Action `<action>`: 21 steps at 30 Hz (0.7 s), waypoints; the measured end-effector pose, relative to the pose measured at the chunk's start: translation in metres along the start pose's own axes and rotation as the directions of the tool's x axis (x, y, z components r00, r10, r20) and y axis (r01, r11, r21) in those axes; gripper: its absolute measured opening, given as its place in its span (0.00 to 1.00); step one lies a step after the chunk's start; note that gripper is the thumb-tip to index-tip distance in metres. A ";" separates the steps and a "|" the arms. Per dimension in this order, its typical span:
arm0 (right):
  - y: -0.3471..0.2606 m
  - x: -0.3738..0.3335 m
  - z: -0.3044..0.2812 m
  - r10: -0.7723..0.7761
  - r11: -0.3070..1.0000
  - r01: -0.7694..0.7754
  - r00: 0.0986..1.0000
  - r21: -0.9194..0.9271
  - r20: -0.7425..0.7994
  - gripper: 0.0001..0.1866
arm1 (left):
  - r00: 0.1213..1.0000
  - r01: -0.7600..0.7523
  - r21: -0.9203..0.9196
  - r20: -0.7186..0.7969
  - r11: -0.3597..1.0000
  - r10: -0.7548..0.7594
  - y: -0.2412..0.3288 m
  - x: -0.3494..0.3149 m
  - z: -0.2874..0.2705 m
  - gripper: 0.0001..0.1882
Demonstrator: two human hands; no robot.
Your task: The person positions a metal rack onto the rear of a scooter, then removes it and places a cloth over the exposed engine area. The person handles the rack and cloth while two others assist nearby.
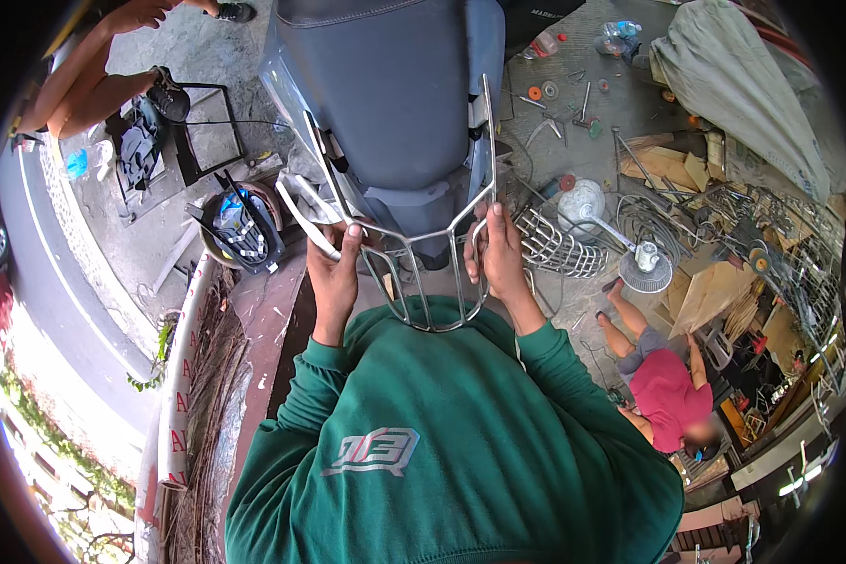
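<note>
I hold a bent metal rod rack against the rear end of a grey-blue scooter seat. My left hand grips the rack's left side rod, close to some white tubing. On the right side rod sits my right hand, fingers curled round it. The rack's long arms run up along both sides of the seat, and its lower loop hangs in front of my green sweatshirt.
A person in a pink top sits on the floor at the right. A wire basket, a round fan part, wood scraps and loose tools litter the concrete. A tool bucket stands left. Another person's arm shows top left.
</note>
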State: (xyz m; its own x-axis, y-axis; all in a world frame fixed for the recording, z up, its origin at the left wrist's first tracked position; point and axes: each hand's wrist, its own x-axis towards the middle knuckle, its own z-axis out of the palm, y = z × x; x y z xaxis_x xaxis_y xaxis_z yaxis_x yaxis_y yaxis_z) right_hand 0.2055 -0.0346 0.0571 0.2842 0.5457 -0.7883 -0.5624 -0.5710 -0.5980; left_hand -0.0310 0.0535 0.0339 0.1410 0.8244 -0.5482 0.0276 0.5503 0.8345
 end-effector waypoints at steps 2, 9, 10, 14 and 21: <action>-0.001 0.000 -0.001 0.026 0.999 -0.026 1.000 0.022 0.001 0.26 | 1.000 0.011 -0.022 -0.016 1.000 -0.012 0.001 0.002 0.001 0.15; -0.002 0.002 -0.001 0.027 1.000 -0.027 1.000 0.001 0.007 0.27 | 0.998 0.060 0.058 -0.029 0.996 -0.059 0.006 0.004 -0.001 0.17; -0.002 0.002 -0.001 0.037 0.999 -0.037 0.999 -0.002 -0.002 0.26 | 0.997 0.071 0.075 -0.039 0.995 -0.069 0.006 0.004 0.000 0.17; -0.001 0.003 -0.002 0.042 0.999 -0.042 0.999 0.004 0.012 0.26 | 0.997 0.075 0.041 0.001 0.996 -0.075 0.008 0.004 -0.001 0.17; -0.006 -0.001 -0.001 0.036 0.999 -0.036 0.999 0.006 0.035 0.25 | 0.996 0.092 0.064 0.014 0.994 -0.093 0.013 0.006 -0.004 0.16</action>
State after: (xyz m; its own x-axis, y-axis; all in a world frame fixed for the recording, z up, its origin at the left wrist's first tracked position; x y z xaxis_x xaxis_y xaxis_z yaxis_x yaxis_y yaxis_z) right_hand 0.2095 -0.0324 0.0611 0.2367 0.5459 -0.8037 -0.5772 -0.5865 -0.5683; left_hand -0.0338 0.0664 0.0410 0.1513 0.7675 -0.6229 0.1034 0.6144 0.7821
